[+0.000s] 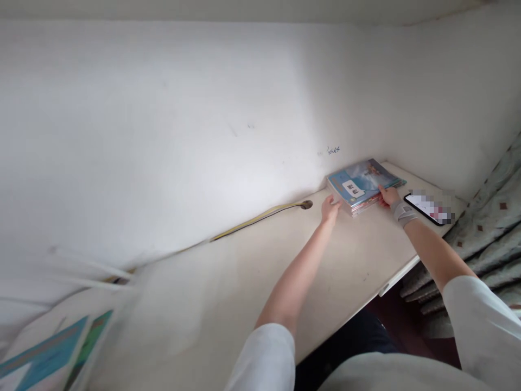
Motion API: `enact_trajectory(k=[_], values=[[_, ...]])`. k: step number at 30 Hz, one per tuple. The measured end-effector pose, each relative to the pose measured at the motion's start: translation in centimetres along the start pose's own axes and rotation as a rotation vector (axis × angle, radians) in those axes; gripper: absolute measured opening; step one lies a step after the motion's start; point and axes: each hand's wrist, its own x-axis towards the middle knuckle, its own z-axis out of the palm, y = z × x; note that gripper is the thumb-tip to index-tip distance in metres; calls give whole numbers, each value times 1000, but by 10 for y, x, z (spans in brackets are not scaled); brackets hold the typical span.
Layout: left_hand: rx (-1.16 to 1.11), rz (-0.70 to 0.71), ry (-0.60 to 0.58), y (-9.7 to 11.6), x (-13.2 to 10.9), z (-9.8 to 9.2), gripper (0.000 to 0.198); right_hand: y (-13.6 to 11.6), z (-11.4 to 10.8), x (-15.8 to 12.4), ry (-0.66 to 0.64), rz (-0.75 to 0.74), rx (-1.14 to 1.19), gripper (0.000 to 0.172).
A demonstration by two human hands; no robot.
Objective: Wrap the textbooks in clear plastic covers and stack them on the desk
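Observation:
A neat stack of books [364, 176] lies on the white desk, pushed up to the wall in the far right corner. Its top book has a glossy blue cover with a white label. My left hand [330, 209] is at the stack's left end, fingers apart and against or very close to its side; exact contact is hard to make out. At the near edge, my right hand [388, 196] grips the books, thumb on the top cover and the other fingers low along the side. A grey band wraps the right wrist.
Right of the stack lies a phone [427, 209] with its screen lit. Cables [260, 214] run along the wall to a round desk hole [306, 205]. Blurred blue and green books [52, 353] are at the lower left. A patterned curtain [488, 233] hangs at the right.

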Motion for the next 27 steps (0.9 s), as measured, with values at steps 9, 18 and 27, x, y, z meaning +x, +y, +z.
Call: enact_trajectory(k=[9,18,27], values=[[714,199,109,37,-126,-161,26,3,45,-84,-197,-274,15,53],[1417,-261,654,31,-216,-284,58,-4,163,-190,-740,-452,-158,52],[1369,-240,576,32,-227,-307,36,19,185,-194,-705,-493,-175,43]])
